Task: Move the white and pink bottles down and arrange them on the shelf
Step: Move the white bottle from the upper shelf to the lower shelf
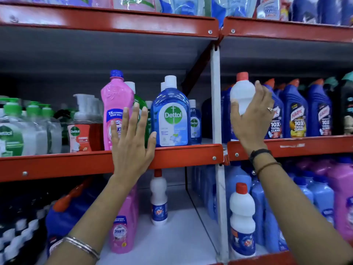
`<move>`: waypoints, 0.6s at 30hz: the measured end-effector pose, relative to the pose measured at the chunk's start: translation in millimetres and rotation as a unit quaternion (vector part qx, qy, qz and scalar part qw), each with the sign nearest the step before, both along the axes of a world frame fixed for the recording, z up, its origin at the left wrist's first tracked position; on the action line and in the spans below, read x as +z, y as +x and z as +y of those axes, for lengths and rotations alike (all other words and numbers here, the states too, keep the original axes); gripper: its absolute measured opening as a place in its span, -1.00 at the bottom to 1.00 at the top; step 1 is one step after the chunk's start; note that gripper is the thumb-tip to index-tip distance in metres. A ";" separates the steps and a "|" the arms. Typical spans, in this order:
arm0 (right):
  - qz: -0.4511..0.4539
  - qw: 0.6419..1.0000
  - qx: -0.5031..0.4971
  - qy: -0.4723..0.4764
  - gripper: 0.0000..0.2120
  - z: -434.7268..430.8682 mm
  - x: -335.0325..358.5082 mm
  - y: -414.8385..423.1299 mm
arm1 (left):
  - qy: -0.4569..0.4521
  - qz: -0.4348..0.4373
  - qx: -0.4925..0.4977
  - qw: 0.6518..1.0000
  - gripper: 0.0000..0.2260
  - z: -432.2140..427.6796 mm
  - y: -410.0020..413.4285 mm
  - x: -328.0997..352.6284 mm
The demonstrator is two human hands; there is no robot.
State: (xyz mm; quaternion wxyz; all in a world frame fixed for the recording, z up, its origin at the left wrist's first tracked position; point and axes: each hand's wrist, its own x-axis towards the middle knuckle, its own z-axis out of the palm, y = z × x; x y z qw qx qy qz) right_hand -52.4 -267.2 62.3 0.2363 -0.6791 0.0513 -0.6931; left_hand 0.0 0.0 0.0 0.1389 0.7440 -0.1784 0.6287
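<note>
I see the right hand (250, 119) wrapped around a white bottle (242, 92) (orange cap up) on the middle shelf (191, 153), beside the post. The left hand (131, 142), fingers spread, hovers before the pink bottle (114, 104), which stands upright there, not gripped.
</note>
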 end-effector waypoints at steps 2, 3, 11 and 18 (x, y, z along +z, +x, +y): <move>0.042 0.998 0.030 0.037 -0.29 -12.9 6.3 5.1 | 0.001 -0.006 0.034 0.999 -0.47 1.1 2.0 1.1; 0.074 0.994 0.054 0.053 -0.25 -20.7 9.2 9.6 | 0.003 -0.007 0.048 0.999 -0.48 1.8 4.8 0.3; 0.156 0.974 0.124 0.106 -0.31 -38.6 19.6 13.3 | 0.002 -0.011 0.069 0.998 -0.48 0.6 9.1 -0.9; 0.088 0.981 0.138 0.101 -0.30 -35.1 18.1 -13.7 | 0.003 -0.007 0.079 0.997 -0.48 0.7 6.9 0.0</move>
